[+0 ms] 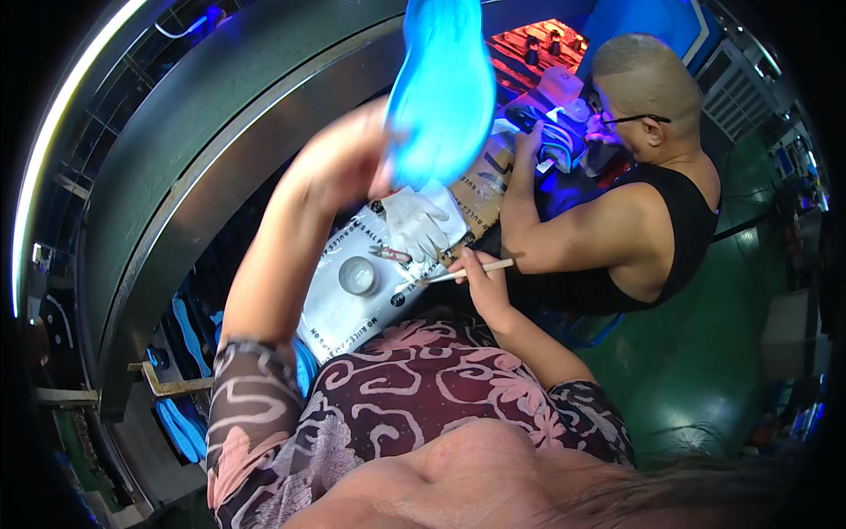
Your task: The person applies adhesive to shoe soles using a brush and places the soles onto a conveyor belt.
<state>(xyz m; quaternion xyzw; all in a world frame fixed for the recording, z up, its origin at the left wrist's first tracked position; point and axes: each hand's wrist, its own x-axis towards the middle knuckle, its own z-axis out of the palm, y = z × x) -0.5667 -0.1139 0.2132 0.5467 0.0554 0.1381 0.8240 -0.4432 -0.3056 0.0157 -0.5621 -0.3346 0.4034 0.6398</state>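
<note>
Raised at the top of the view, my left hand point(357, 163) grips the edge of a bright blue shoe sole point(443, 97), which is blurred and runs out of the frame. Lower and to the right, my right hand point(480, 278) is closed around a thin brush point(500, 264) with a pale wooden handle, its tip pointing left over the table. Left of that tip stands a small round metal cup point(358, 276). Red-handled thread snips point(390, 254) lie between the cup and a white glove point(416, 225).
The work surface point(330, 326) is covered in printed white plastic, with brown cardboard point(483, 181) beyond. A co-worker point(634, 194) sits close on the right, handling shoe parts under violet light. A curved metal machine edge point(211, 159) bounds the left; blue soles point(181, 430) lie on a rack below.
</note>
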